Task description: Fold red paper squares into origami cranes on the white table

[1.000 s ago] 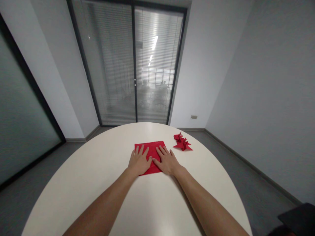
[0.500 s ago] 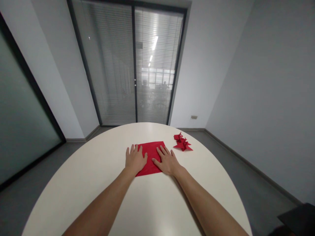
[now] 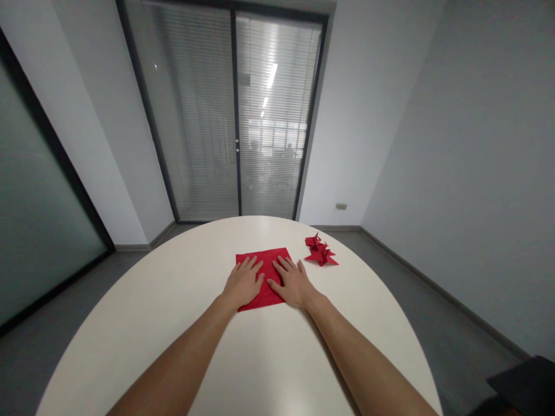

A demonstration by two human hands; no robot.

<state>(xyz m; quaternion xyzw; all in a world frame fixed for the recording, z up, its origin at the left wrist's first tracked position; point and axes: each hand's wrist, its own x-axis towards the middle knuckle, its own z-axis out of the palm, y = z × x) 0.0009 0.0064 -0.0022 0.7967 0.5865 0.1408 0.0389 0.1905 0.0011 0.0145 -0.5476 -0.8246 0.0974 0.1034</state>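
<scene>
A square red sheet of paper (image 3: pixel 267 262) lies flat on the round white table (image 3: pixel 182 289). My left hand (image 3: pixel 243 283) rests palm down on the sheet's left half, fingers stretched out and apart. My right hand (image 3: pixel 293 283) lies flat on the sheet's right half, fingers also spread. Both hands press on the paper and hold nothing. Their palms hide the sheet's near part.
A small heap of folded red paper figures (image 3: pixel 319 252) sits on the table, to the right of the sheet and beyond my right hand. Glass doors with blinds (image 3: pixel 234 115) stand behind the table. A dark object (image 3: pixel 522 381) shows at the lower right corner.
My left hand slid left towards the sheet's edge half a second ago, then came back right onto the paper. My right hand has hardly moved.
</scene>
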